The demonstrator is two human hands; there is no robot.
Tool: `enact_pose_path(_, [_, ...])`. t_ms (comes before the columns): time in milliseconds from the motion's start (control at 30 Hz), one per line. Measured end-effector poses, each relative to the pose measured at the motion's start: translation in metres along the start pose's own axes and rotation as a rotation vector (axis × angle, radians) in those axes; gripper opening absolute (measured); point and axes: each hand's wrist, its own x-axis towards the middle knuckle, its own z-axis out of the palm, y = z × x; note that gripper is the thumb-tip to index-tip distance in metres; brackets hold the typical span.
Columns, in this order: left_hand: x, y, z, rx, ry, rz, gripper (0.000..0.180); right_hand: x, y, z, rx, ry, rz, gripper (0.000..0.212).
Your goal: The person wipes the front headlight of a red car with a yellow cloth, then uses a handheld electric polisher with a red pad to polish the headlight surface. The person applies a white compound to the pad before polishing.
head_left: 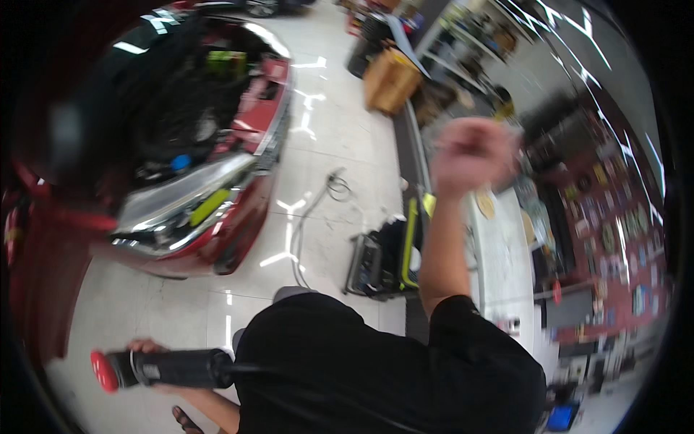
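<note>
Hands apart: left hand (147,346) gripping red-ended black tool (182,368), right hand (473,153) raised (blurred; cannot tell if closed); apparently carrying, so next move calls for steady hold.

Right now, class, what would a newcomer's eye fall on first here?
Probably the red car at upper left, its engine bay exposed. Next, at lower left, the black tool with a red disc, held in the left grip; then the right grip, blurred and raised right of centre.
</note>
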Motion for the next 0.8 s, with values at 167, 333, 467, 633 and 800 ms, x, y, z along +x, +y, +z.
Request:
enact_pose_path(167, [-0.023, -0.088, 0.017, -0.009, 0.106, -0.100, 0.051, -0.122, 0.072, -0.338, -1.184, 0.186, 0.384, 0.033])
enact_pose_path(333, [-0.036, -0.105, -0.004, -0.055, 0.098, -0.162, 0.046, -0.162, 0.041, -0.429, -1.604, 0.166, 0.646, 0.039])
enact_pose_path(467, [-0.048, -0.166, -0.014, -0.152, 0.200, -0.128, 0.043, -0.216, 0.034, -0.458, -1.582, -0.226, 0.911, 0.042])
enact_pose_path(633, [-0.070, -0.238, -0.006, -0.323, 0.194, 0.033, 0.038, -0.298, 0.047, -0.523, -1.657, -0.795, 1.106, 0.030])
enact_pose_path(800, [-0.078, -0.231, -0.004, 0.202, 0.257, 0.151, 0.064, -0.369, 0.021, -0.515, -1.487, -1.117, 1.377, 0.107])
